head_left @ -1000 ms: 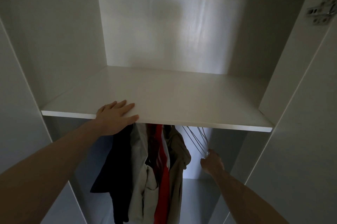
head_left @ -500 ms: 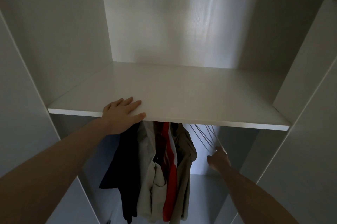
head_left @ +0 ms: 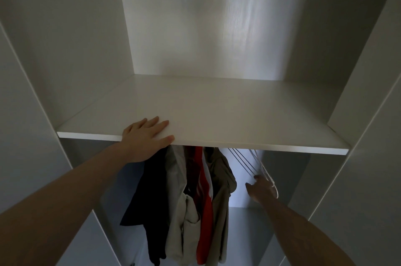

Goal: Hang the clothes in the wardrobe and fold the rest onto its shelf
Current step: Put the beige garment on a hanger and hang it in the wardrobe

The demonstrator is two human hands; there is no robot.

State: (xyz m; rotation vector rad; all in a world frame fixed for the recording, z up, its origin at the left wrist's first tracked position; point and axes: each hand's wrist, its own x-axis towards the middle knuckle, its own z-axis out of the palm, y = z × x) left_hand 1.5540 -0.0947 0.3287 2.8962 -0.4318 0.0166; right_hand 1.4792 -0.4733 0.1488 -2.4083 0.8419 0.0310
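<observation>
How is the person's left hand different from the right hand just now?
The left hand lies flat, fingers spread, on the front edge of the white wardrobe shelf; the right hand reaches below that shelf, fingers curled at the thin empty wire hangers. The left is brightly lit, the right shadowed. Both are bare.

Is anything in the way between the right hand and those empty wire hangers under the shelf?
Nothing visible. The right hand is already at the thin empty wire hangers, below the white wooden shelf. The hanging clothes are off to its left, apart from it.
</observation>
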